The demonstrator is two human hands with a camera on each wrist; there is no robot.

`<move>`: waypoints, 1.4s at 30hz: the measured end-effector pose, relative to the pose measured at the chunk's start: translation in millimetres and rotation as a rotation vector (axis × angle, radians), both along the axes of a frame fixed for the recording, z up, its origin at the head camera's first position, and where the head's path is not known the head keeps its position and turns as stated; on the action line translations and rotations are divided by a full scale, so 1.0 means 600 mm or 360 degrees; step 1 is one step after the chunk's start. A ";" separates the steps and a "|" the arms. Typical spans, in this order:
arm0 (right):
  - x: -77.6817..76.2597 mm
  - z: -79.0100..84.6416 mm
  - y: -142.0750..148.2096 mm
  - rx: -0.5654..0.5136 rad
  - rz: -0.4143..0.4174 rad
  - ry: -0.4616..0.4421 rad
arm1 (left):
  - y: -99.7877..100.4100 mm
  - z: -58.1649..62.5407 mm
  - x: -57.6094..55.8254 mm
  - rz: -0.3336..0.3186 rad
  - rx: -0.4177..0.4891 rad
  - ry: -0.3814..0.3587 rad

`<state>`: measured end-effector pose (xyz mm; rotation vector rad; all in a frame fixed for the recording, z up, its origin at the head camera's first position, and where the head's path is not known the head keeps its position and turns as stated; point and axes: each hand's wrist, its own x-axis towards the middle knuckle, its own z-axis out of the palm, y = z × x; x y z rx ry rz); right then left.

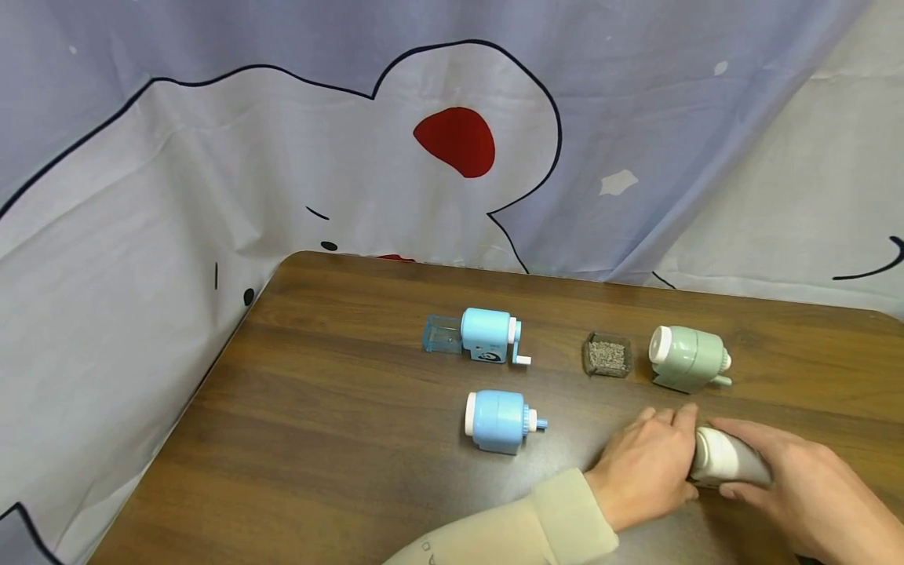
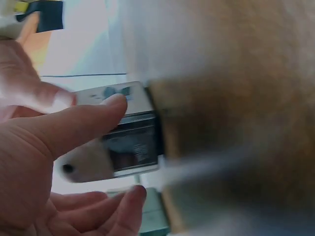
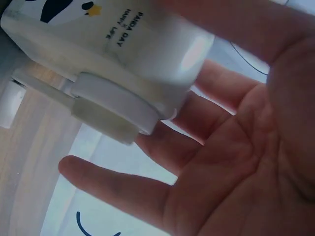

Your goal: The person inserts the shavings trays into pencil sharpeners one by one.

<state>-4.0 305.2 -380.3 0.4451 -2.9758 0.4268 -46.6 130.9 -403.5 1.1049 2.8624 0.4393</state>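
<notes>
Plastic seems to be the main stuff of the white pencil sharpener (image 1: 727, 457), which sits between two hands toward the lower right of the table (image 1: 318, 439); whether its base touches the wood I cannot tell. It should handle as light and stiff, its glossy curved body a little slippery, with the crank (image 3: 118, 104) at the rear and the dark see-through drawer (image 2: 133, 150) likely the more fragile parts. The broad body looks the surest place to take hold, clear of the crank, and that is about where the right hand (image 1: 812, 479) grips it, thumb and fingers curled round the sides while the little finger sticks out straight. The left hand (image 1: 646, 467) is at the front end, its thumb laid along the body near the drawer and its other fingers loosely extended, apart from it in the left wrist view. Counted, there are four sharpeners: the white one, one green sharpener (image 1: 688, 357), one light blue sharpener (image 1: 486, 333) with one clear blue drawer (image 1: 442, 336) slid out, and one deeper blue sharpener (image 1: 497, 420). One loose tray (image 1: 587, 357) of grey-brown bits (image 1: 607, 355) lies just beside the green one, and one printed cloth (image 1: 282, 157) hangs behind the single table
</notes>
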 end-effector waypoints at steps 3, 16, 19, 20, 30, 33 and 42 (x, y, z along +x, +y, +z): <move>-0.002 0.007 0.000 0.0024 0.0036 -0.0008 | -0.017 0.021 0.004 -0.0045 0.0046 0.0050; -0.031 0.097 -0.059 0.0047 0.0150 0.0159 | -0.152 0.134 -0.010 -0.0322 0.0432 0.0231; -0.044 0.120 -0.079 0.0078 0.0210 0.0221 | -0.189 0.155 -0.030 -0.0362 0.0575 0.0270; -0.049 0.127 -0.086 0.0089 0.0231 0.0232 | -0.202 0.162 -0.038 -0.0356 0.0604 0.0300; -0.105 0.168 -0.164 0.0274 0.0402 0.0142 | -0.344 0.182 -0.161 0.0077 0.0592 0.0352; -0.123 0.172 -0.192 0.0304 0.0382 0.0065 | -0.392 0.172 -0.201 0.0208 0.0482 0.0247; -0.187 0.142 -0.260 0.0248 0.0436 0.0050 | -0.501 0.074 -0.285 0.0340 0.0357 -0.0217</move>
